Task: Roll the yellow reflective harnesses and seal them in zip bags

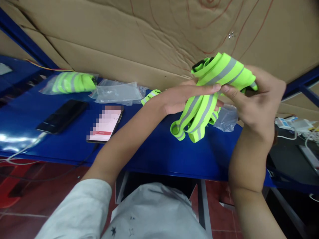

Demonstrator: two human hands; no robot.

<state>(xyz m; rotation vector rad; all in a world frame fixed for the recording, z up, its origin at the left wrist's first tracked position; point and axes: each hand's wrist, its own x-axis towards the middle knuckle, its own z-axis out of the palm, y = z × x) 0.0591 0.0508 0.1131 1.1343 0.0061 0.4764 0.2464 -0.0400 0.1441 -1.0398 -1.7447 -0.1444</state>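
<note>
Both hands hold a neon-yellow reflective strap bundle (221,73) with grey stripes, raised above the blue table. My left hand (184,96) is closed on its lower left part, the thumb lying along the strap. On the right side, my right hand (256,96) wraps round the bundle, its thumb tip near the left thumb. Looped strap ends hang down below the hands. Behind my left wrist lies more of the striped yellow strap (151,95), partly hidden. Under the bundle a clear plastic bag (226,118) rests on the table.
On the blue table (154,149) lie a black power bank (62,116) with a white cable, a lit phone (106,124), a bagged yellow strap bundle (73,82) and flat clear bags (118,92). Cardboard (112,36) stands behind. Cables and white devices (296,124) are at right.
</note>
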